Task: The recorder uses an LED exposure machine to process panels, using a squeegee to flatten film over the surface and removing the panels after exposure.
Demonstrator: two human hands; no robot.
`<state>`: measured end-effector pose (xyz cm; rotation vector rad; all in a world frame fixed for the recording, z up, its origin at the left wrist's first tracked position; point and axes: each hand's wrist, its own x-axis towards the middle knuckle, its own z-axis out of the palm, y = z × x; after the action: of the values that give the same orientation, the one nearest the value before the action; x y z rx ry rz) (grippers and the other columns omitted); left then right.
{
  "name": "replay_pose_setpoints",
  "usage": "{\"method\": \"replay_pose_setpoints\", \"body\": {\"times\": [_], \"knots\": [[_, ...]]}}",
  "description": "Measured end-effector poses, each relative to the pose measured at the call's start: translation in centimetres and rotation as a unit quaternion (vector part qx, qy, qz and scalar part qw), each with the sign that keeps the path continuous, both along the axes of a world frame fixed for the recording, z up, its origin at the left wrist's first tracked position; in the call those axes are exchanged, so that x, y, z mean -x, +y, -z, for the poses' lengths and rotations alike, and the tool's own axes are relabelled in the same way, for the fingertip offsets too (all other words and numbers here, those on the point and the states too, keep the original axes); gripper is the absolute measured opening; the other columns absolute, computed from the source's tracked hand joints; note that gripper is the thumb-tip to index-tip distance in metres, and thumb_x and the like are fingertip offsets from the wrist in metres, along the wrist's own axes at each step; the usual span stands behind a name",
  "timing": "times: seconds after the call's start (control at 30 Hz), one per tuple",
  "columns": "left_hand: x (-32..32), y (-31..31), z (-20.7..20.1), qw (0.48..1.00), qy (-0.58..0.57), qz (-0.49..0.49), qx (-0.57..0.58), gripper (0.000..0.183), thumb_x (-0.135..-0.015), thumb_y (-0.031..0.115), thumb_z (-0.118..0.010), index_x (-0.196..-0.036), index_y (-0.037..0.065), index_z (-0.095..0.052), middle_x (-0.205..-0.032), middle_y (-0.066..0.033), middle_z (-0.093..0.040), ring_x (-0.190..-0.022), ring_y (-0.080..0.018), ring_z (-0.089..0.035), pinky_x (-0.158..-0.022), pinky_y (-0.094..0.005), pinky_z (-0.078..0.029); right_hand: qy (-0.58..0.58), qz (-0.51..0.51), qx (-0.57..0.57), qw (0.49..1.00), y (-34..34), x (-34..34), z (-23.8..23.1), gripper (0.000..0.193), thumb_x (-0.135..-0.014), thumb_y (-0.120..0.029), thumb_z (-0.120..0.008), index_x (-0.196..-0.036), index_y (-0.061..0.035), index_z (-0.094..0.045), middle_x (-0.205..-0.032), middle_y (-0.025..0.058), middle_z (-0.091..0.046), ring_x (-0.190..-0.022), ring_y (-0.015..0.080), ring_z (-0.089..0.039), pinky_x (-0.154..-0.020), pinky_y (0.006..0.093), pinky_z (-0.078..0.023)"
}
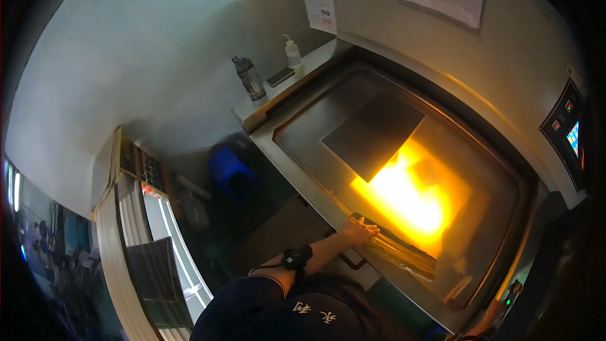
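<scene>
My left hand point(361, 231) lies at the near edge of a machine's glass bed point(303, 132), fingers stretched out over the end of a long, dark, shiny strip point(404, 254). The strip runs along the near edge toward the right. Beyond it, bright yellow light point(410, 199) glows up through the bed. A dark rectangular sheet point(375, 136) lies flat on the far-left part, partly over the light. At the lower right, part of my right hand or forearm point(485, 323) shows near the machine's front corner; its fingers cannot be made out.
On the ledge at the left stand a grey water bottle point(250, 79) and a white squeeze bottle point(292, 52), with a phone point(280, 76) between them. A control panel point(568, 126) with a lit screen is at the right. A blue container point(229, 167) sits below, left of the bed.
</scene>
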<state>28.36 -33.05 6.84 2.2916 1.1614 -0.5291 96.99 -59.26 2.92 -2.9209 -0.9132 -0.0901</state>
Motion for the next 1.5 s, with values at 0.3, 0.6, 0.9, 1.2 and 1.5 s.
{"method": "replay_pose_setpoints", "body": {"times": [0.3, 0.6, 0.9, 1.2, 1.5], "knots": [[17.1, 10.0, -0.6, 0.988, 0.080, 0.122, -0.044, 0.080, -0.085, 0.011, -0.063, -0.152, 0.032, -0.024, -0.158, 0.0109, -0.024, -0.142, -0.0339, -0.031, -0.104, -0.0574, -0.040, 0.345, -0.384, -0.011, 0.856, 1.0, 40.6, 1.9, 0.014, -0.072, -0.008, -0.059, -0.082, -0.0110, -0.069, -0.092, 0.0168, -0.066, -0.089, 0.0348, -0.063, -0.076, 0.0463, -0.050], [18.2, 37.4, 2.6, 0.986, 0.023, 0.060, -0.154, 0.067, -0.078, 0.005, -0.062, -0.141, 0.013, -0.041, -0.128, -0.0184, -0.058, -0.115, -0.0369, -0.057, -0.098, -0.0483, -0.046, 0.217, -0.029, -0.168, 0.961, -5.2, 66.3, 12.0, 0.026, -0.086, -0.024, -0.056, -0.084, -0.0054, -0.073, -0.074, 0.0158, -0.067, -0.076, 0.0382, -0.066, -0.072, 0.0465, -0.053], [-2.0, 47.7, 4.1, 0.972, -0.095, -0.201, -0.080, 0.062, -0.082, 0.016, -0.057, -0.142, 0.011, -0.040, -0.137, -0.0225, -0.051, -0.126, -0.0383, -0.050, -0.103, -0.0487, -0.044, 0.389, 0.085, -0.174, 0.901, 10.1, 67.9, 3.1, 0.022, -0.078, -0.018, -0.051, -0.082, -0.0081, -0.070, -0.075, 0.0163, -0.067, -0.068, 0.0334, -0.066, -0.065, 0.0414, -0.052], [5.8, 32.5, 0.0, 0.984, 0.030, 0.163, 0.062, 0.071, -0.081, 0.014, -0.057, -0.147, 0.028, -0.035, -0.147, -0.0131, -0.044, -0.132, -0.0352, -0.044, -0.106, -0.0488, -0.041, 0.455, 0.043, 0.027, 0.889, 5.4, 68.0, 7.3, 0.025, -0.081, -0.026, -0.062, -0.100, -0.0121, -0.071, -0.104, 0.0151, -0.069, -0.098, 0.0341, -0.066, -0.085, 0.0441, -0.053], [14.5, 17.9, -1.4, 0.989, -0.018, 0.141, 0.043, 0.077, -0.085, 0.031, -0.063, -0.151, 0.036, -0.024, -0.160, 0.0078, -0.020, -0.143, -0.0397, -0.024, -0.108, -0.0648, -0.030, 0.565, -0.069, -0.042, 0.821, 2.9, 60.7, 6.1, 0.013, -0.076, -0.010, -0.055, -0.072, -0.0073, -0.066, -0.071, 0.0059, -0.065, -0.060, 0.0154, -0.060, -0.056, 0.0283, -0.048]]}}
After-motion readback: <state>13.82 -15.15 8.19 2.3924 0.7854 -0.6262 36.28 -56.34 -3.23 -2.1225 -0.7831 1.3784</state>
